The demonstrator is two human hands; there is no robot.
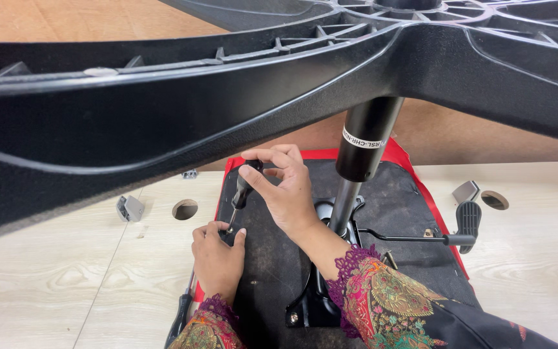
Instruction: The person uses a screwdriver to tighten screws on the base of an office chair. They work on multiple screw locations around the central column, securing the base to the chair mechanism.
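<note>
An upturned office chair seat [395, 200] with a black underside and red edge lies on a pale wooden table [53, 278]. My right hand [285, 187] grips the black handle of a screwdriver [241, 194] held nearly upright. My left hand [217, 258] pinches the screwdriver's tip against the seat's left side. A black metal mechanism plate [311, 304] is fixed at the seat's middle, with the gas lift column [360, 155] rising from it to the black star base [163, 110] overhead.
A black lever with a paddle handle [466, 223] sticks out to the right of the mechanism. Two round holes [185, 209] [495, 200] and grey metal brackets [130, 208] [465, 190] sit on the table. Another black tool handle [181, 317] lies by my left wrist.
</note>
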